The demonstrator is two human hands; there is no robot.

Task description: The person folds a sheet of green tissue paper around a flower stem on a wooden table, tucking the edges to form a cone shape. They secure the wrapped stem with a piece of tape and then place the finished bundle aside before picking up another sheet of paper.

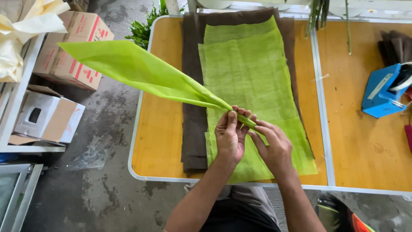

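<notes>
Green mesh sheet (141, 71) pinched at its gathered end by both hands (251, 139), above stacked sheets (253, 73)

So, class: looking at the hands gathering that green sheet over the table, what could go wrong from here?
1. The left hand and right hand pinch only the narrow end of the green sheet, so the gathers might slip loose.
2. Its wide free end hangs past the table edge and could snag the cardboard boxes.

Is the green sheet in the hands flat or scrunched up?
Scrunched: both hands pinch the sheet into a narrow bunch, and it fans out wide up-left.
</notes>
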